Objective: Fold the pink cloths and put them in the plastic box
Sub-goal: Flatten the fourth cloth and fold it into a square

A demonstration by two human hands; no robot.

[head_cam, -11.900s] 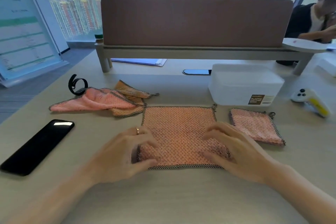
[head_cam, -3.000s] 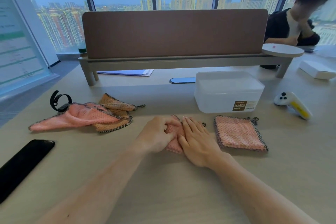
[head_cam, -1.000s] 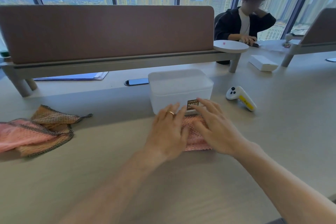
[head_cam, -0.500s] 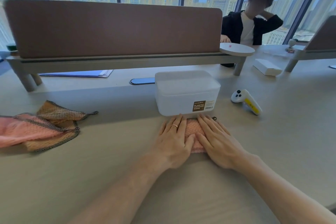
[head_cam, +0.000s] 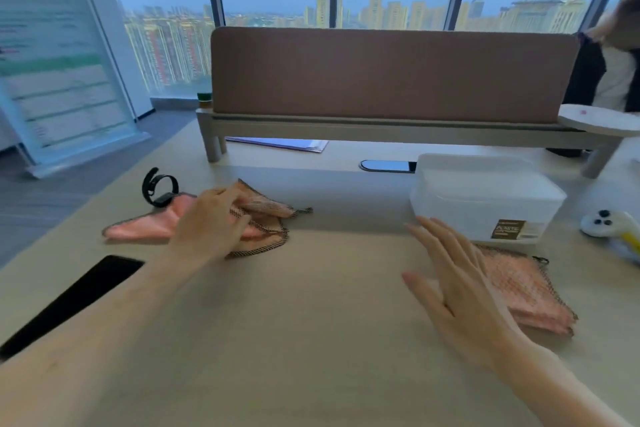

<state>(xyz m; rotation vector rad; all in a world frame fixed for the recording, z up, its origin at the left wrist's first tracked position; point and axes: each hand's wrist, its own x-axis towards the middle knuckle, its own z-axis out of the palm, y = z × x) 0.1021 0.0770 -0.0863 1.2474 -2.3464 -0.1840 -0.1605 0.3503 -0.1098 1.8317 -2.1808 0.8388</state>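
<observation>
You have two lots of cloth on the table point(head_cam: 311, 322). Toward the left edge lies one loose heap, which seems to be two cloths: a pink cloth point(head_cam: 138, 230) spread flat and an orange-toned cloth point(head_cam: 268, 206) bunched over its right end. Toward the right edge lies one folded stack point(head_cam: 526, 291); its layers can't be counted from here.

Your left hand point(head_cam: 211, 218) is on the heap, its grip closed, thumb and curled fingers bunching the orange-toned cloth. Your right hand point(head_cam: 460, 291) has no grip on anything: the fingers are straight and spread, and it covers the left edge of the folded stack.

There is one plastic box point(head_cam: 485, 198), translucent white with a brown label, just behind the folded stack.

One black wristband point(head_cam: 159, 187) lies against the far side of the heap. One black phone point(head_cam: 69, 302) lies by the left edge, and one white-and-yellow controller point(head_cam: 609, 229) by the right edge. One brown divider panel point(head_cam: 391, 73) runs along the far edge with papers point(head_cam: 280, 143) beneath it. Another person point(head_cam: 616, 73) sits beyond the far right corner.
</observation>
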